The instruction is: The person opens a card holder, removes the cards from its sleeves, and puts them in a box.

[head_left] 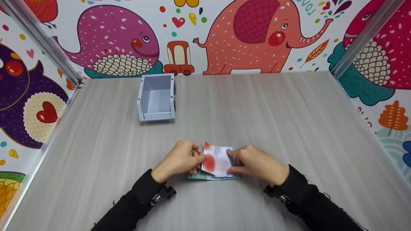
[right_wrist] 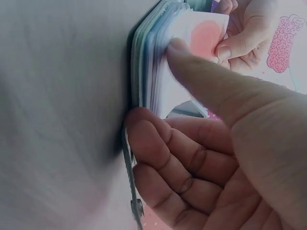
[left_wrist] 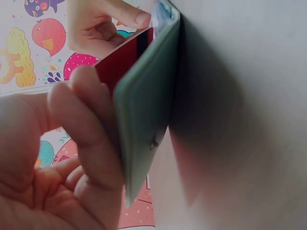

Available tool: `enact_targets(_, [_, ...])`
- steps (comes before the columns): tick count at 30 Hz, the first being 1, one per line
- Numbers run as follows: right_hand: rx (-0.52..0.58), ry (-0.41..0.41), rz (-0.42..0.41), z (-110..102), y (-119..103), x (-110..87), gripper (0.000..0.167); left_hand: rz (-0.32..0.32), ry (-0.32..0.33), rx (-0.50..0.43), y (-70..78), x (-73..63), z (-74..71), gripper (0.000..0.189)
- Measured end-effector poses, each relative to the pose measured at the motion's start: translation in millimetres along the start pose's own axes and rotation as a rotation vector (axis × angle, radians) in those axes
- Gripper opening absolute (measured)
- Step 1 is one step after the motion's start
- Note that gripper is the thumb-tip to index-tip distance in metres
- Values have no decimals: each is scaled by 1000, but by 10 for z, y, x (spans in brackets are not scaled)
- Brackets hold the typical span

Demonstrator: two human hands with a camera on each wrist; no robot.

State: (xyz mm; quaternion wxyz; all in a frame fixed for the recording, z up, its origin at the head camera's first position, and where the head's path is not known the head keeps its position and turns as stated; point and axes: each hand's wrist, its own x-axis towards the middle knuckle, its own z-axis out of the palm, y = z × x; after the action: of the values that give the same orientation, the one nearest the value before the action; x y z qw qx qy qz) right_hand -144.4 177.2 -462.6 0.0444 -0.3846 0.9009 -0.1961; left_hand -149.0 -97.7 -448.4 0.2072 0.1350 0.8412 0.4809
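Note:
A green card holder (head_left: 199,176) with clear plastic sleeves (right_wrist: 156,72) lies open on the table in front of me. My left hand (head_left: 180,159) pinches the left edge of a white card with red circles (head_left: 209,163), which sits at the sleeves. The card's underside, seen in the left wrist view, is red with a dark stripe (left_wrist: 143,42). My right hand (head_left: 260,163) grips the holder's right side, its thumb on the sleeves and its curled fingers at the edge. A metal snap (right_wrist: 137,207) shows on the holder's strap. How far the card sits inside a sleeve, I cannot tell.
A grey plastic bin (head_left: 157,116) stands at the back left of the wood-grain table (head_left: 257,109). Cartoon-printed walls (head_left: 221,64) and metal posts (head_left: 366,38) enclose the back and sides.

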Motion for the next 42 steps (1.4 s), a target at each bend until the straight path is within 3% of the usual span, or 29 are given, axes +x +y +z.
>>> enact_targets(19, [22,-5,43,-3,-7,9,60,-16,72,14,2,-10,-216,16])
enact_targets(42, [-11,40,20,30,-16,8,56,-53,207,5,-58,-3,-678,17])
